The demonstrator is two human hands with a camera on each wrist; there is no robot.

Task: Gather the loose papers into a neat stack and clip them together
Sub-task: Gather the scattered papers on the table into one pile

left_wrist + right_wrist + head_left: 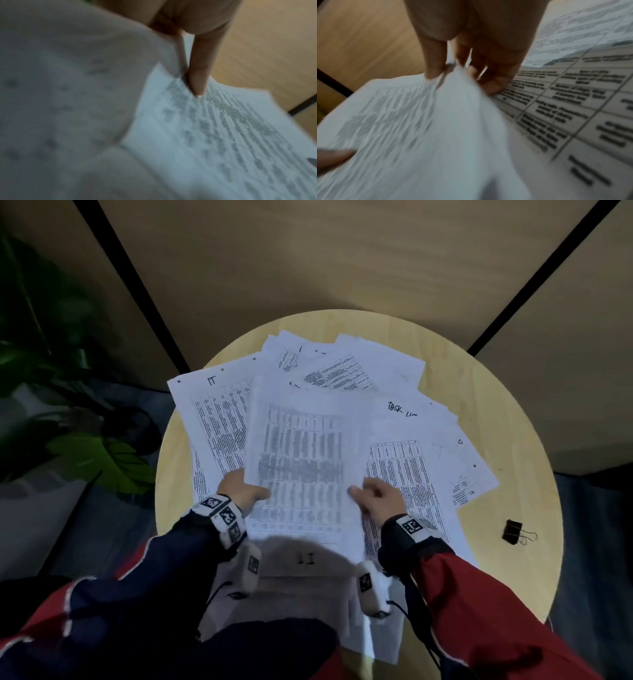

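Observation:
Several printed sheets (346, 378) lie fanned across a round wooden table (513, 446). Both hands hold one printed sheet (308, 446) lifted above the pile. My left hand (245, 491) pinches its near left edge; in the left wrist view the thumb (200, 75) lies on top of the held sheet (214, 135). My right hand (373, 494) pinches the near right edge; in the right wrist view its fingers (435, 65) clamp the held sheet (419, 128) above a table-printed page (573, 108). A black binder clip (513, 531) rests on the table at the right.
A green leafy plant (96, 453) stands left of the table. Tan wall panels with black seams (137, 289) rise behind it. Bare wood shows along the table's right side around the clip. One sheet (308, 587) hangs over the near edge by my body.

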